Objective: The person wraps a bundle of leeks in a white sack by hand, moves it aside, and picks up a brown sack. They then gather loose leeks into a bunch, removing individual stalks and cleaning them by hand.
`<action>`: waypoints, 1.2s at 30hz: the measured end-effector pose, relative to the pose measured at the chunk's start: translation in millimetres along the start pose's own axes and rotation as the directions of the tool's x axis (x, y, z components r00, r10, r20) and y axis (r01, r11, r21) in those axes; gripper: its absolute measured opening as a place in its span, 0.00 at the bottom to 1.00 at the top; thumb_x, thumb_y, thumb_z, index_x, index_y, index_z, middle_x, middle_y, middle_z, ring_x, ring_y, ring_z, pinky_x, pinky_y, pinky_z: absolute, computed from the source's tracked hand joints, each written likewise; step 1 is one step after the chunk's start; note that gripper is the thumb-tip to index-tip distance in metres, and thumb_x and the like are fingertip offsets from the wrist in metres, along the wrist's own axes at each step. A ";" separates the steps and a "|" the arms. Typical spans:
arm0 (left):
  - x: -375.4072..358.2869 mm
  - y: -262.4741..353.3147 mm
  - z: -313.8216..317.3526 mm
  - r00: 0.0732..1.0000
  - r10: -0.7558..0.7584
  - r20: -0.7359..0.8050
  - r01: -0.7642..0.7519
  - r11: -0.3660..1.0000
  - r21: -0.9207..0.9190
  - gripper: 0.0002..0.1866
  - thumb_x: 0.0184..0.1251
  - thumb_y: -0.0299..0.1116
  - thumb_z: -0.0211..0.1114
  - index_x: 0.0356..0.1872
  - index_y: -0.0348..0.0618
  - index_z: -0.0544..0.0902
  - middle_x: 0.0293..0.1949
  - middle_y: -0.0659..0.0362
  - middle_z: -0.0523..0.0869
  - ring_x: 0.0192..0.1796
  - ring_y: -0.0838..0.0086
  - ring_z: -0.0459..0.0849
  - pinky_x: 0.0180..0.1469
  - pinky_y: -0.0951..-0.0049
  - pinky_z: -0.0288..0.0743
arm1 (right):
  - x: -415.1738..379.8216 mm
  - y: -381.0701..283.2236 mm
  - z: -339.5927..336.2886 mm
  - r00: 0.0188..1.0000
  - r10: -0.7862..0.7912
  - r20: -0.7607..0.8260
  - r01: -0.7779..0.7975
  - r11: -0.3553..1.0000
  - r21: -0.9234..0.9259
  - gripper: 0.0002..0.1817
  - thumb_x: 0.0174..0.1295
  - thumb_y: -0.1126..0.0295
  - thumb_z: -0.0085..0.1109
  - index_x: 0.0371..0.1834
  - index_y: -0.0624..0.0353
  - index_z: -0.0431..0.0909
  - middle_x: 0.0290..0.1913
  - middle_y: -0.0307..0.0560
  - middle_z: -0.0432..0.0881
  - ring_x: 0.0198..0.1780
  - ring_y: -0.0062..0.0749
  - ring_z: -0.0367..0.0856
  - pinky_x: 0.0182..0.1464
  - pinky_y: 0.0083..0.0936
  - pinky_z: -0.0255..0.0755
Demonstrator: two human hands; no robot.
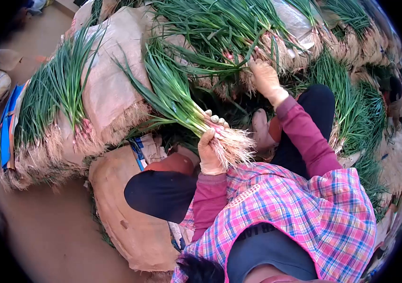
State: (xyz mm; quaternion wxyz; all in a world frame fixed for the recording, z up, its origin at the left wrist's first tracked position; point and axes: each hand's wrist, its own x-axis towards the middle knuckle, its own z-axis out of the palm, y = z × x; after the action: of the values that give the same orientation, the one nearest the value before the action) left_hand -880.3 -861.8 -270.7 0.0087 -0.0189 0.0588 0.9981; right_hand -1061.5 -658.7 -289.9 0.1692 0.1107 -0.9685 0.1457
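My left hand (pixel 212 150), in a pale glove, is closed around a thick bunch of spring onions (pixel 182 104) just above its roots. The pinkish bulbs and tangled pale roots hang out on the right of this fist, and the long green leaves point up and left. Further up and to the right, my gloved right hand (pixel 266 81) pinches a few spring onion stalks (pixel 231 67) at the edge of a large pile (pixel 220 23). Their leaves stretch leftward, and the fingers partly hide their lower ends.
Beige sacking (pixel 116 61) lies at the upper left, with more spring onions (pixel 62 85) laid over it, roots downward. Another heap of spring onions (pixel 352 108) is on the right, beside my knee. A brown sack-covered bundle (pixel 132 207) sits on the bare floor (pixel 54 226) at lower left.
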 end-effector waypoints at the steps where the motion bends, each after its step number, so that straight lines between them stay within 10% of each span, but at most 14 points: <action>1: -0.5 0.5 -0.8 1.000 0.003 -0.023 -0.002 1.000 0.027 0.31 0.54 0.22 0.68 0.61 0.39 0.68 0.46 0.56 0.76 0.51 0.66 0.75 0.62 0.66 0.71 | 7.7 4.7 9.4 0.988 0.046 0.148 -0.021 0.986 -0.167 0.12 0.54 0.74 0.56 0.43 0.59 0.78 0.40 0.56 0.80 0.43 0.51 0.82 0.46 0.40 0.76; 4: 1.0 3.2 -0.8 0.999 0.010 -0.043 -0.007 0.998 0.062 0.31 0.54 0.23 0.68 0.61 0.38 0.68 0.47 0.56 0.76 0.51 0.67 0.76 0.62 0.66 0.72 | 16.5 6.9 16.4 0.964 0.133 0.231 -0.037 0.925 -0.378 0.08 0.55 0.72 0.58 0.38 0.59 0.80 0.37 0.53 0.80 0.44 0.49 0.81 0.46 0.40 0.75; 7: -1.5 5.6 -1.3 1.000 -0.011 -0.002 0.011 1.000 0.010 0.31 0.54 0.23 0.68 0.61 0.39 0.68 0.47 0.57 0.76 0.52 0.67 0.76 0.63 0.66 0.73 | 9.9 -26.8 -51.0 0.984 -0.169 0.053 0.150 0.955 0.255 0.09 0.56 0.70 0.64 0.39 0.60 0.81 0.38 0.51 0.84 0.48 0.42 0.80 0.51 0.36 0.72; 9: -0.5 4.8 -0.3 1.000 0.003 -0.021 -0.002 0.999 0.053 0.30 0.54 0.23 0.68 0.61 0.40 0.69 0.48 0.57 0.77 0.53 0.67 0.77 0.64 0.66 0.72 | 9.2 -27.8 -50.8 0.964 0.056 0.261 -0.250 0.528 0.811 0.11 0.63 0.68 0.61 0.45 0.61 0.82 0.43 0.43 0.85 0.44 0.30 0.79 0.50 0.29 0.72; 12: -0.2 -1.5 -2.0 0.998 -0.036 -0.048 0.038 0.998 0.050 0.29 0.55 0.23 0.66 0.61 0.41 0.70 0.49 0.56 0.78 0.56 0.64 0.77 0.66 0.62 0.70 | -2.6 -23.7 -65.2 0.710 0.094 0.698 -0.699 -0.023 0.715 0.14 0.65 0.68 0.60 0.52 0.62 0.80 0.38 0.36 0.84 0.35 0.15 0.80 0.39 0.17 0.74; 13: -1.0 -2.9 -5.7 0.997 -0.054 -0.061 0.057 0.998 0.041 0.28 0.56 0.23 0.66 0.61 0.41 0.71 0.50 0.55 0.79 0.58 0.62 0.77 0.68 0.58 0.68 | -13.9 -23.4 -63.6 0.645 -0.113 0.756 -0.764 -0.124 0.633 0.15 0.65 0.68 0.59 0.52 0.64 0.79 0.35 0.37 0.84 0.27 0.12 0.77 0.29 0.12 0.72; 19: -5.0 -8.3 -14.8 0.988 -0.087 -0.126 0.100 0.990 0.102 0.28 0.56 0.21 0.62 0.62 0.38 0.71 0.55 0.50 0.80 0.63 0.53 0.75 0.70 0.50 0.63 | -67.6 -84.4 -30.2 0.505 -0.318 0.803 -0.793 -0.539 0.285 0.13 0.67 0.69 0.56 0.53 0.59 0.76 0.35 0.38 0.79 0.26 0.16 0.74 0.26 0.14 0.73; 24: -8.2 -0.1 -24.9 0.979 -0.026 -0.200 0.079 0.963 0.257 0.27 0.58 0.20 0.59 0.62 0.34 0.71 0.55 0.48 0.80 0.59 0.57 0.78 0.67 0.58 0.68 | -77.7 -84.2 4.1 0.629 -0.403 0.664 -0.752 -0.534 0.388 0.14 0.67 0.73 0.57 0.54 0.59 0.72 0.38 0.43 0.80 0.31 0.22 0.79 0.32 0.13 0.75; 36: -6.6 -2.1 -17.8 0.984 -0.020 -0.179 0.058 0.976 0.211 0.26 0.60 0.23 0.60 0.61 0.35 0.71 0.51 0.50 0.82 0.55 0.62 0.81 0.63 0.61 0.73 | -81.2 -75.4 -23.5 0.691 -0.055 0.721 -0.722 -0.110 0.683 0.10 0.63 0.73 0.61 0.47 0.61 0.78 0.33 0.32 0.80 0.25 0.11 0.70 0.28 0.09 0.64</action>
State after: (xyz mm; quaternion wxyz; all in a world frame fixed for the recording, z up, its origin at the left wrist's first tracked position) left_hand -873.1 -861.9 -288.4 0.0253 -0.1069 0.1665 0.9799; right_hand -960.1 -708.1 -279.6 -0.2859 -0.0418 -0.5635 0.7739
